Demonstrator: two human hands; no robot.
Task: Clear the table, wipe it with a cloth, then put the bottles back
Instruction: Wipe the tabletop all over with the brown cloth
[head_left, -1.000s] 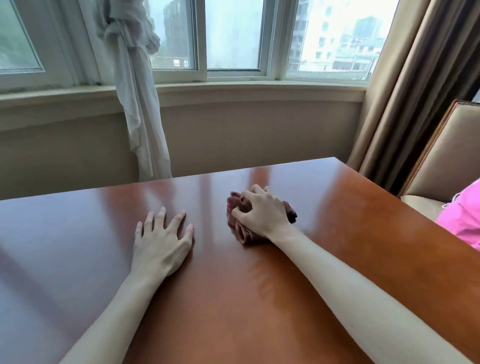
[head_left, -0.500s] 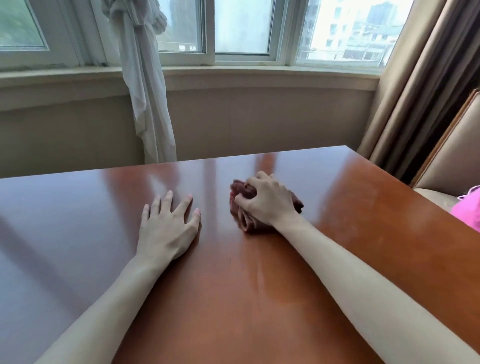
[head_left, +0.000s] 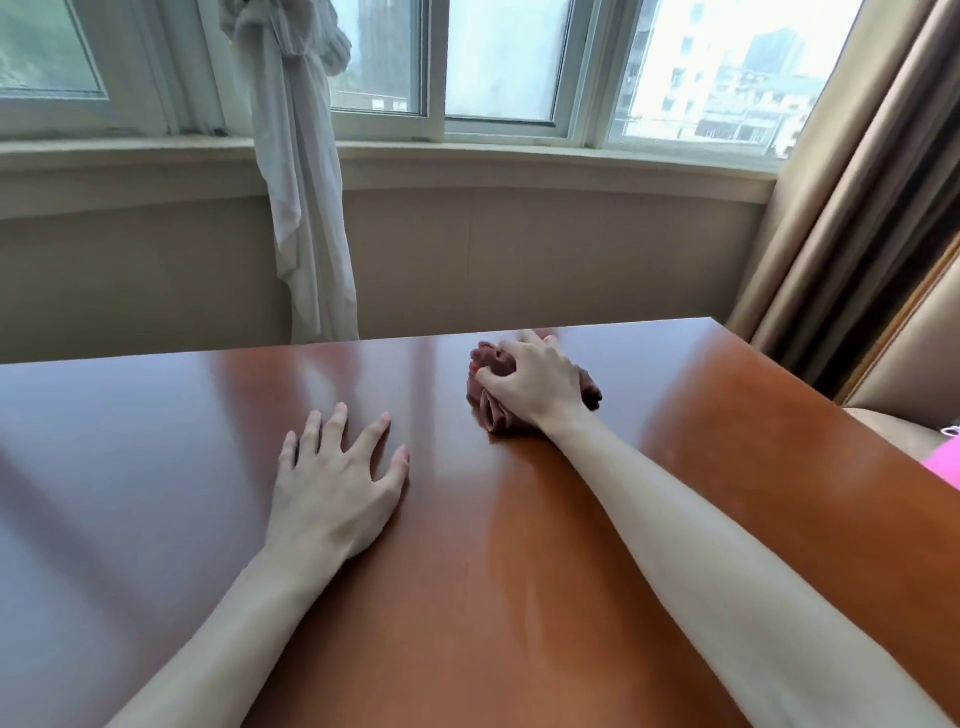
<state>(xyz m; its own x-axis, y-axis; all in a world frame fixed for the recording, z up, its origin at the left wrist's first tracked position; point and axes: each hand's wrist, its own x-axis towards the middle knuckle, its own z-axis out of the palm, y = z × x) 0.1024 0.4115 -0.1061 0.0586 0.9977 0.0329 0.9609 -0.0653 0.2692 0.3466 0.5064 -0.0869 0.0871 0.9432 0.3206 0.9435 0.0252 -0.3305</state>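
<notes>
**Right hand on the cloth, near the far edge**

Right hand (head_left: 540, 387) curled over a bunched brown cloth (head_left: 586, 391), thumb and fingertips pinching into the folds, wad pressed down onto the polished wooden table (head_left: 467, 597). Cloth lying directly under that palm, showing past the hand on both sides, close to the table's far edge and toward its right-hand end. Left hand (head_left: 332, 483) flat on the wood, fingers straight and spread, gripping nothing, well apart from the cloth and nearer the body. Right arm plainly the closer one, already in contact.

Wiping step in hand, by the look of it. Little surface ahead of the cloth; most of the tabletop lies back toward the body and off to the left. Next stroke probably best drawn that way.

No bottles in view. Beyond the table: white sheer curtain (head_left: 301, 197), window sill (head_left: 519, 161), padded chair (head_left: 924, 364) at right.
</notes>
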